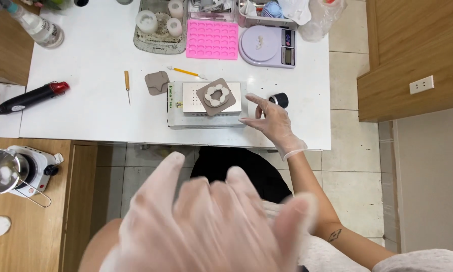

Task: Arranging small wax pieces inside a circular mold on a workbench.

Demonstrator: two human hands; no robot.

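Right hand (272,122), gloved, fingers spread and holding nothing, resting beside white box (206,105) on counter (95,100); brown mould (216,95) with pale pieces on top. Left hand (211,226) raised near camera, fingers splayed, empty. Probably positioning step; steady grasp of mould required next.

Both hands wear thin, translucent disposable gloves of a milky, whitish plastic. The glove on the right hand (272,123), seen just beside the white rectangular metal-topped box (206,105) on the white counter (95,106), fits loosely, wrinkles over the knuckles and ends in a rolled cuff at the wrist. Below that cuff the forearm is bare, and a small dark tattoo (335,234) of an angular, leaf-like shape marks it near the elbow. The glove on the left hand (211,221), nearer the camera than the box, is blurred and shows pale and glossy, its fingertips rounded. A light, speckled grey-white sleeve (417,261) covers the right upper arm.
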